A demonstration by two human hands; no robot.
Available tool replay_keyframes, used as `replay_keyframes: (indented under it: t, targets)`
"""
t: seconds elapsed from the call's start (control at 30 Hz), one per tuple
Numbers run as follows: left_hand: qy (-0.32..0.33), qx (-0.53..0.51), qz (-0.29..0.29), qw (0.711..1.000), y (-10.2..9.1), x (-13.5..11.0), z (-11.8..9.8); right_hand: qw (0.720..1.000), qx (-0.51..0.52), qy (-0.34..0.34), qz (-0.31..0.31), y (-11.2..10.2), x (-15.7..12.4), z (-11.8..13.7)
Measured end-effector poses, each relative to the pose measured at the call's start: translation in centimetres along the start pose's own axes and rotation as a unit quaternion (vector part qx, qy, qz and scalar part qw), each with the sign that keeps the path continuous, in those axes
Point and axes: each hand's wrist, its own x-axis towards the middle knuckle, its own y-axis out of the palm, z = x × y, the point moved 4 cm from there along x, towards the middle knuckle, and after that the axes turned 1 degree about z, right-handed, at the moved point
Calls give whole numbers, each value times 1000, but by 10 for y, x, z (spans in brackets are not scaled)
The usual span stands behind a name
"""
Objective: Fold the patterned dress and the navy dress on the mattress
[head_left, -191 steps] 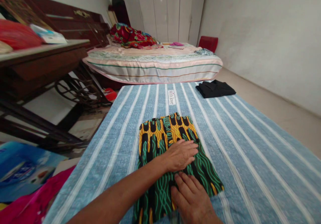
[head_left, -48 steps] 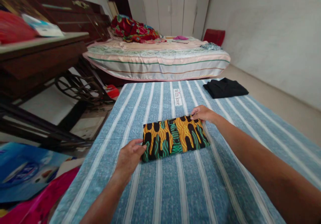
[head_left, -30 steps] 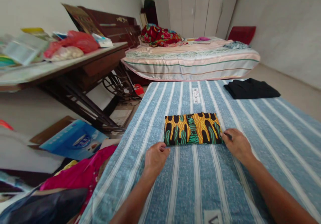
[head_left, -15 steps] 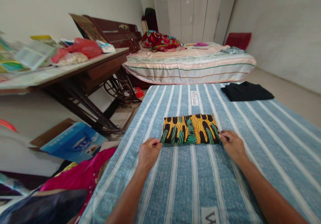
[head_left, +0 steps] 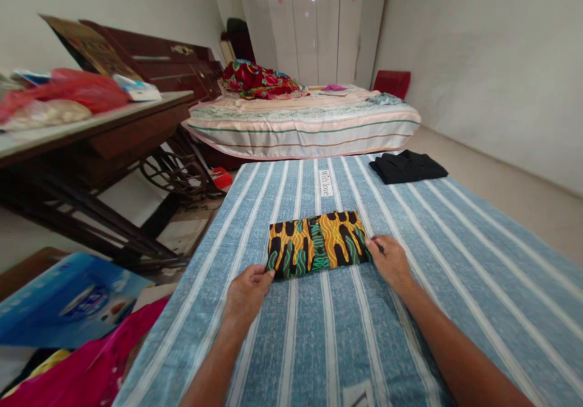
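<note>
A folded cloth (head_left: 317, 243) with an orange, green and black pattern lies as a narrow strip across a blue-and-white striped sheet (head_left: 437, 261). My left hand (head_left: 248, 290) pinches the cloth's near left corner, fingers curled. My right hand (head_left: 390, 261) pinches the near right corner, fingers closed on the edge. Both forearms reach in from the bottom of the view.
A folded black garment (head_left: 407, 166) lies at the sheet's far right. A striped mattress (head_left: 300, 121) with a red floral bundle (head_left: 255, 79) sits beyond. A dark wooden table (head_left: 91, 133) stands left; a blue box (head_left: 68, 297) and pink fabric (head_left: 77, 370) lie lower left.
Over six seconds the cloth went from a longer piece pressed flat to a narrow folded strip. In the last second both hands stayed on its near corners; the camera swung right.
</note>
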Motion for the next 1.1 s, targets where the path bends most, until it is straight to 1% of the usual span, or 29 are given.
replay_keyframes:
  t: [0.07,0.13,0.2,0.27,0.3,0.37,0.43,0.5,0.57,0.63,0.67,0.7,0.77,0.83,0.9,0.93,1.0,1.07,1.1]
  targets:
    - [-7,-14,8,1000,1,2,-1,1000,-5,3,-3,0,2,1]
    - [5,-12,10,1000,0,3,-2,1000,-11,4,-9,-1,2,0]
    - [18,25,16,999,-2,4,-1,1000,-21,-2,-9,-2,1,-2]
    - [28,92,19,995,-4,5,0,999,-33,-11,-1,-4,-1,-3]
    - [31,126,10,992,-5,5,-1,999,-40,-15,5,-5,-1,-3]
    - [50,176,-31,983,-8,3,-8,998,-66,-11,15,-7,1,-2]
    - [108,211,-73,969,-5,1,-24,994,-111,7,22,-8,7,0]
    - [193,238,-81,948,8,-1,-44,985,-166,30,35,-6,18,5]
    - [268,260,-64,926,29,1,-62,977,-202,47,47,-1,30,10]
    - [327,279,-23,902,53,7,-75,973,-219,55,53,6,39,14]
    - [344,296,6,891,65,10,-77,972,-222,56,53,9,41,14]
    - [344,316,33,884,75,14,-77,972,-223,55,52,12,42,14]
    - [317,355,77,876,90,22,-70,971,-226,51,51,14,40,11]
    - [286,378,96,876,97,28,-61,971,-230,52,49,14,36,7]
    - [273,382,103,877,99,30,-54,971,-229,50,37,11,33,6]
    - [270,382,105,878,99,31,-52,974,-220,35,27,10,33,8]
    - [257,380,115,881,98,31,-51,982,-185,-34,9,9,34,18]
    - [246,377,129,884,97,30,-53,982,-150,-111,20,14,36,29]
    - [243,375,134,885,97,29,-54,980,-147,-126,38,17,37,32]
